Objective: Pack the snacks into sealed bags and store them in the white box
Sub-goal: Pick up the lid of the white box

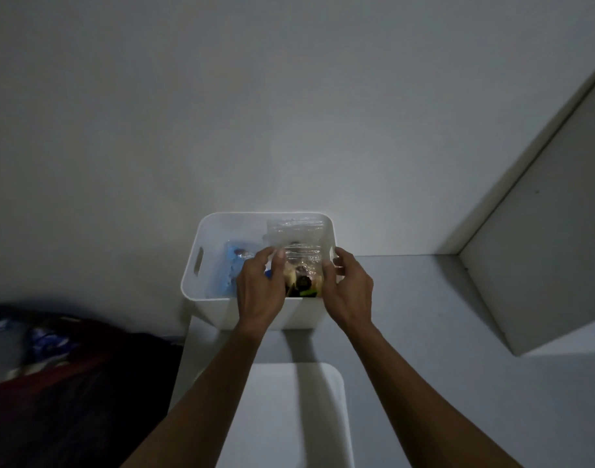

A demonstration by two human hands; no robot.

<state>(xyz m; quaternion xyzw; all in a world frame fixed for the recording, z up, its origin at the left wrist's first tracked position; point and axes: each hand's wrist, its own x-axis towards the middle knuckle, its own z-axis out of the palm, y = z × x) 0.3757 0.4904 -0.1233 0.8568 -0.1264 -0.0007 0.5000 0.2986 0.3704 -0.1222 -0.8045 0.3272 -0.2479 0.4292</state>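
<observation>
A white box (201,298) with cut-out handles stands on a white table against the wall. Over its right half I hold a clear sealed bag (298,244) upright, with several snacks (303,282) showing at its bottom. My left hand (259,288) grips the bag's left edge, thumb on the front. Along the bag's right edge, my right hand (348,288) has its fingers curled round it. A blue-tinted bag (233,268) with snacks lies inside the box at the left, partly hidden by my left hand.
A white lid (289,413) lies flat on the table (424,315) in front of the box, between my forearms. A white cabinet (542,248) stands at the right. At the lower left lies dark red and blue patterned bedding (53,366).
</observation>
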